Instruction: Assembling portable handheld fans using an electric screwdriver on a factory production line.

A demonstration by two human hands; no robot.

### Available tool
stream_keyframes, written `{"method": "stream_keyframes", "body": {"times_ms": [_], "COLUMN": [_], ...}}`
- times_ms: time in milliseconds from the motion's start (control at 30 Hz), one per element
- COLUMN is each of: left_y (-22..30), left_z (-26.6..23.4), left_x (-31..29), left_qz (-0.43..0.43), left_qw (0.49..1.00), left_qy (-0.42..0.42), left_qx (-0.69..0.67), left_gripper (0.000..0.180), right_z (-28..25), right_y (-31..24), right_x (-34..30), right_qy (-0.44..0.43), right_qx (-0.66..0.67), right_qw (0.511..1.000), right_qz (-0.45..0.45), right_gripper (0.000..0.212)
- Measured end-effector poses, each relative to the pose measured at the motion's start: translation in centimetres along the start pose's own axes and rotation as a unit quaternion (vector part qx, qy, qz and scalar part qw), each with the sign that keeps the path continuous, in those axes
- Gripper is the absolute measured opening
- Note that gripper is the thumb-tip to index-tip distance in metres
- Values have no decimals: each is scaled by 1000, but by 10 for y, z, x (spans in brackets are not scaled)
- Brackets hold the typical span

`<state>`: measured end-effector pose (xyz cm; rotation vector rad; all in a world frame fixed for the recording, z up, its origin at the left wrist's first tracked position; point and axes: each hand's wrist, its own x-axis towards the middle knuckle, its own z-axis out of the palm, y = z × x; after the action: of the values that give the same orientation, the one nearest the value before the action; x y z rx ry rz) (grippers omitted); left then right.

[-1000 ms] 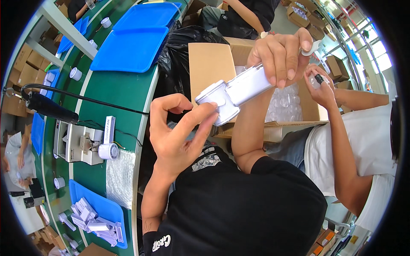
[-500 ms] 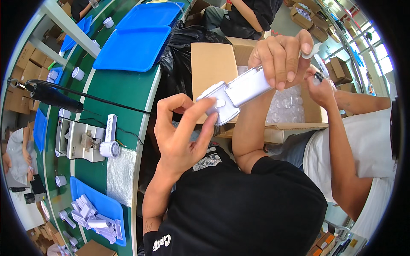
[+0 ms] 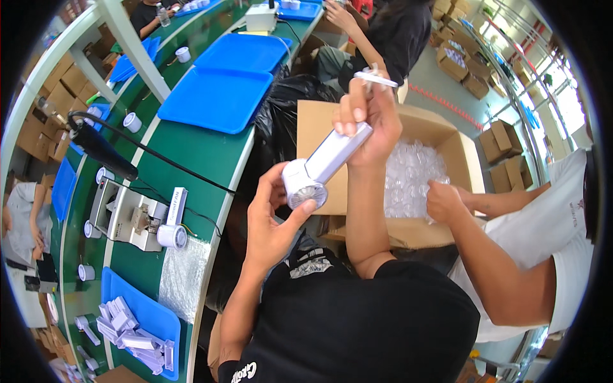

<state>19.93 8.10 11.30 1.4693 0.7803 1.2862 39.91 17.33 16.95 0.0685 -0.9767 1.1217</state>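
A white handheld fan (image 3: 335, 152) is held up in front of my chest, tilted, with its round grilled head low on the left and its box-shaped handle rising to the right. My left hand (image 3: 268, 220) is closed round the head, thumb on the grille's rim. The far end of the handle is gripped by my right hand (image 3: 377, 127). Above that hand's raised fingers sits a thin white piece (image 3: 377, 78), seen nearly edge-on; its exact kind is unclear.
Left, on the green bench (image 3: 207, 147), stand blue trays (image 3: 217, 96), a small white machine (image 3: 137, 217), another fan (image 3: 172, 236) and a tray of white parts (image 3: 134, 335). An open carton (image 3: 421, 239) holds clear bubbly packaging; a co-worker's hands (image 3: 447, 201) are at it.
The fan has turned so its round grille shows, and it sits slightly lower. My right hand has moved left with it. The co-worker's hands have come down to the carton.
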Motion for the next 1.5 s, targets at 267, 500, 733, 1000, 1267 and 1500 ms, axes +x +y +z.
{"method": "stream_keyframes", "body": {"times_ms": [267, 500, 733, 1000, 1267, 1500], "left_y": [-20, -10, 6, 13, 14, 24], "left_z": [-46, -66, -95, -113, -116, -106], "left_x": [-20, -38, -53, -66, -78, -84], "left_qz": [-167, -142, -116, -104, -85, -73], "left_qw": [893, 840, 859, 863, 853, 838], "left_qy": [-70, -72, -41, -30, -47, -24], "left_qx": [-412, -518, -496, -494, -512, -540], "left_gripper": [59, 58, 71, 73, 70, 57], "right_z": [45, 94, 113, 127, 131, 135], "right_y": [30, 56, 60, 62, 66, 65], "right_x": [13, 13, 11, 10, 10, 3], "right_qy": [14, -13, -144, -241, -280, -244], "right_qx": [-167, -435, -466, -456, -443, -388], "right_qw": [984, 895, 864, 852, 841, 882], "right_qz": [65, -101, -123, -93, -133, -112], "right_gripper": [21, 9, 5, 6, 10, 13]}}
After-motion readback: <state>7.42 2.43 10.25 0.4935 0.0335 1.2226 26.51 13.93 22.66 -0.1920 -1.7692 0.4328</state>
